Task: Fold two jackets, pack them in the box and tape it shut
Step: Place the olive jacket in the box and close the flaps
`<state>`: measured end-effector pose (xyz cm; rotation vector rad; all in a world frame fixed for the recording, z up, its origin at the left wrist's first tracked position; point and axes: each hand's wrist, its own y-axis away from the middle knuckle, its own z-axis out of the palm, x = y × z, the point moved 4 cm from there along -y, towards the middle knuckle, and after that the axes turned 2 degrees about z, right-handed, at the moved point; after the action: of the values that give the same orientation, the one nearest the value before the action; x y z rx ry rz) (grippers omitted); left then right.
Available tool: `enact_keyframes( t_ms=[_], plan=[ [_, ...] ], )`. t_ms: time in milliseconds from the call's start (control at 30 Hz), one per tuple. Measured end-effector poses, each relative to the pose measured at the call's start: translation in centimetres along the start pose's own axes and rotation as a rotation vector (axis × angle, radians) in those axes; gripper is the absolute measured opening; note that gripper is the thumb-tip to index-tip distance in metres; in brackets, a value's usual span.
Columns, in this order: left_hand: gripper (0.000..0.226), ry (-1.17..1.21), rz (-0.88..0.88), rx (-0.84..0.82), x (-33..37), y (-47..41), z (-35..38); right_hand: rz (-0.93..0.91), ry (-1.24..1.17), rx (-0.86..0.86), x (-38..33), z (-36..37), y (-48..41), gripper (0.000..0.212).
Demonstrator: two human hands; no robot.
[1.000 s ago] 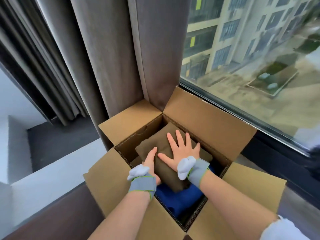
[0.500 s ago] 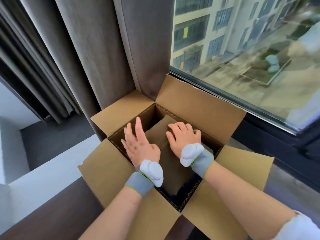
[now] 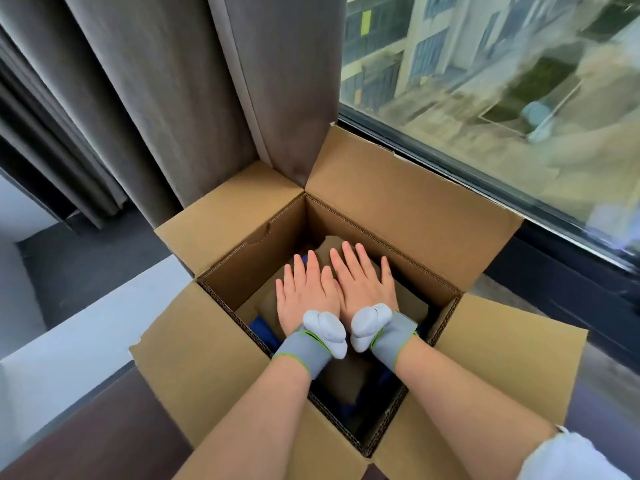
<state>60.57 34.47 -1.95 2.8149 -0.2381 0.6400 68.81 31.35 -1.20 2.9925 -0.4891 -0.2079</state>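
Note:
An open cardboard box (image 3: 408,216) stands with all its flaps spread outward. Inside lies a folded brown jacket (image 3: 410,304) on top of a blue jacket (image 3: 260,330), of which only edges show at the near side. My left hand (image 3: 306,294) and my right hand (image 3: 363,284) lie side by side, palms down with fingers straight, pressing on the brown jacket deep in the box. Both wrists wear grey bands.
Grey curtains (image 3: 173,109) hang just behind the box at the left. A large window (image 3: 491,81) with a dark frame runs along the right. A white ledge (image 3: 79,344) and a dark surface (image 3: 86,431) lie to the near left.
The brown jacket has sunk deeper into the box. My left hand came from the box's left side onto the jacket, and my right hand flattened out next to it.

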Motion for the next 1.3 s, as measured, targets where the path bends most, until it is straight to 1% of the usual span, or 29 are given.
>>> enact_keyframes(
  t_ms=[67, 100, 200, 367, 400, 433, 467, 500, 567, 633, 667, 733, 800, 833, 900, 967, 1000, 1033, 1067, 1100, 1133, 1200, 1233, 1267, 1300],
  plan=[
    [0.053, -0.02, -0.02, -0.014, -0.4, -0.2, 0.5, -0.002, 0.014, 0.073, 0.2, 0.5, 0.1, 0.056],
    [0.053, -0.029, -0.033, -0.032, -0.6, -0.4, 0.9, 0.001, 0.035, 0.071, 0.1, 0.8, 0.0, 0.057],
    [0.054, 0.004, -0.056, -0.101, -0.8, -0.5, 1.0, -0.065, 0.064, -0.056, 0.1, 1.3, -0.1, 0.058],
    [0.057, 0.044, -0.041, -0.17, -0.8, -0.6, 0.1, -0.067, 0.082, -0.058, -0.3, 0.9, 0.3, 0.066],
    [0.057, 0.056, -0.038, -0.196, -0.8, -0.6, -0.2, -0.059, 0.094, -0.057, -0.4, 0.8, 0.5, 0.073],
    [0.057, 0.073, -0.04, -0.22, -0.8, -0.9, -0.5, -0.061, 0.114, -0.049, -0.6, 0.6, 0.7, 0.084],
    [0.057, 0.107, -0.051, -0.244, -0.9, -1.2, -1.0, -0.081, 0.134, -0.041, -0.9, 0.3, 0.9, 0.094],
    [0.056, 0.15, -0.069, -0.265, -0.9, -1.4, -1.5, -0.11, 0.154, -0.034, -1.2, 0.1, 1.2, 0.1],
    [0.054, 0.24, -0.088, -0.303, -1.1, -1.6, -2.4, -0.161, 0.178, -0.017, -1.6, 0.2, 1.9, 0.104],
    [0.053, 0.28, -0.06, -0.307, -1.5, -1.0, -3.3, -0.167, 0.176, -0.019, -1.9, 0.0, 2.3, 0.108],
    [0.053, 0.287, -0.041, -0.288, -1.6, -0.5, -3.8, -0.155, 0.169, -0.03, -1.9, -0.1, 2.2, 0.109],
    [0.054, 0.326, -0.005, -0.18, -2.1, 1.0, -4.7, -0.137, 0.166, -0.047, -1.7, -0.2, 2.0, 0.104],
    [0.055, 0.331, 0.024, 0.026, -3.2, 2.8, -6.1, -0.136, 0.161, -0.052, -1.9, -0.2, 2.0, 0.097],
    [0.057, 0.288, 0.029, 0.127, -3.9, 3.6, -7.0, -0.126, 0.156, -0.053, -1.8, -0.2, 2.0, 0.096],
    [0.063, 0.167, -0.021, 0.268, -5.7, 4.1, -8.3, -0.105, 0.154, -0.062, -1.7, -0.3, 2.0, 0.097],
    [0.068, 0.168, -0.167, 0.295, -8.2, 3.5, -9.7, -0.106, 0.164, -0.075, -1.9, -0.5, 2.0, 0.098],
    [0.068, 0.214, -0.25, 0.284, -9.4, 2.4, -10.4, -0.109, 0.168, -0.075, -1.8, -0.6, 2.0, 0.098],
    [0.065, 0.256, -0.338, 0.237, -10.5, 1.4, -11.0, -0.111, 0.171, -0.078, -1.9, -0.8, 2.1, 0.098],
    [0.058, 0.273, -0.406, 0.151, -11.3, 1.0, -11.5, -0.114, 0.173, -0.081, -1.9, -0.8, 2.2, 0.099],
    [0.051, 0.238, -0.434, 0.032, -11.6, 0.8, -11.7, -0.116, 0.176, -0.089, -1.9, -0.9, 2.3, 0.099],
    [0.043, 0.172, -0.433, -0.041, -11.9, 0.7, -11.8, -0.121, 0.18, -0.099, -1.8, -0.9, 2.2, 0.099],
    [0.032, -0.012, -0.451, -0.04, -12.6, 0.9, -12.4, -0.144, 0.191, -0.116, -1.8, -0.9, 2.2, 0.099],
    [0.035, -0.116, -0.432, -0.051, -13.2, 1.0, -12.3, -0.164, 0.192, -0.122, -1.9, -0.9, 2.1, 0.099],
    [0.042, -0.141, -0.453, -0.078, -14.2, 1.8, -12.1, -0.198, 0.195, -0.121, -2.2, -1.0, 2.3, 0.098],
    [0.053, -0.059, -0.48, -0.104, -14.7, 2.6, -11.8, -0.228, 0.197, -0.113, -2.3, -1.0, 2.4, 0.096]
  ],
)
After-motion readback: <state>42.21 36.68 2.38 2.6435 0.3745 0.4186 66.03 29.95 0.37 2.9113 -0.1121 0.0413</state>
